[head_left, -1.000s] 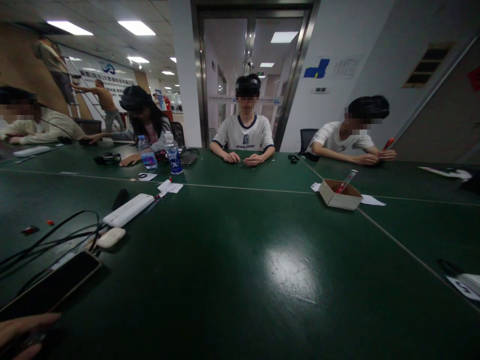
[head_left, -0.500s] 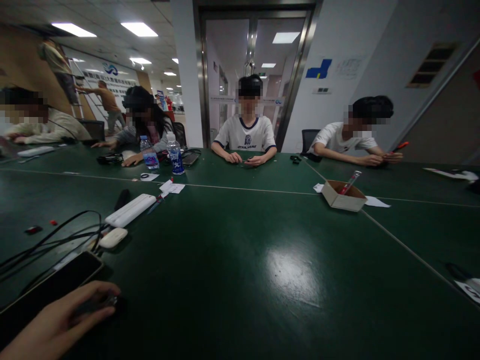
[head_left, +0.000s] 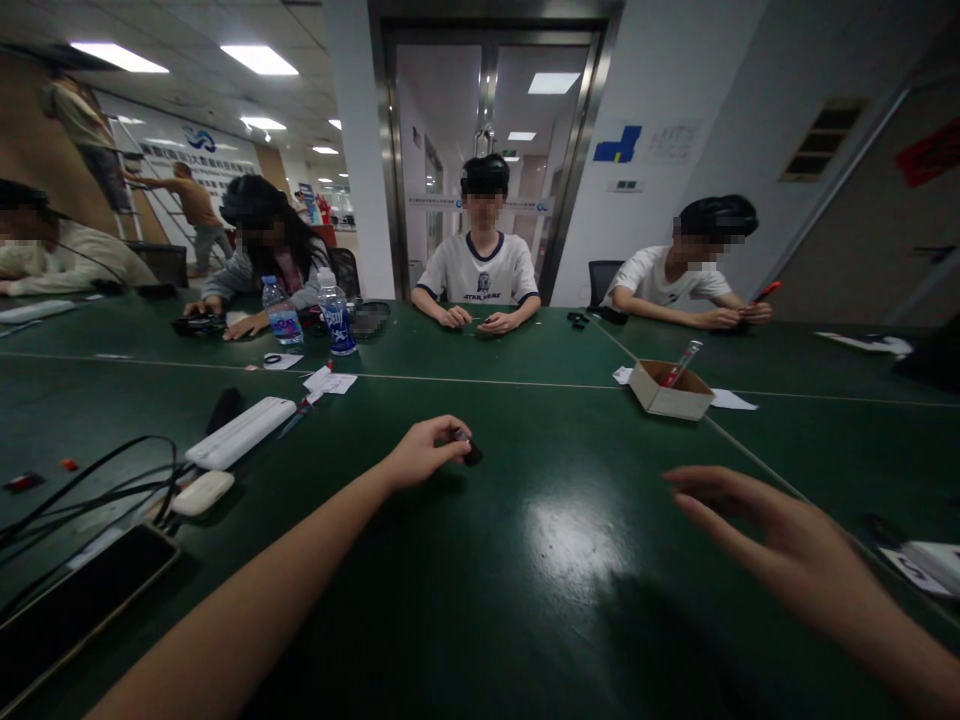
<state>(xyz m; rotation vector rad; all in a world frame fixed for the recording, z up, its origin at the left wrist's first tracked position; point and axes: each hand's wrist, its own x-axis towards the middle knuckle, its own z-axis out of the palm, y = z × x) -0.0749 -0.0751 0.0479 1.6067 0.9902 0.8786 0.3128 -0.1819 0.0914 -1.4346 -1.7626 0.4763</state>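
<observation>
Over the middle of the green table, my left hand is closed on a small black object with a shiny bit near its top. Its kind is too small to make out, and part of it is hidden by my fingers. My right hand is in the air on the right, holding nothing, its fingers stretched out toward the left and apart from the thumb. A gap of table lies between the two hands. The open cardboard box beyond my right hand holds a clear tube with red in it.
On the left lie a phone, a white power strip, a white rounded device and black cables. Two bottles stand farther back. Several people sit across the table, one straight ahead. Papers lie near the seam.
My left hand has moved from beside the phone to the middle of the table, carrying the small black object. My right hand has come into view from the right. The view has turned slightly right.
</observation>
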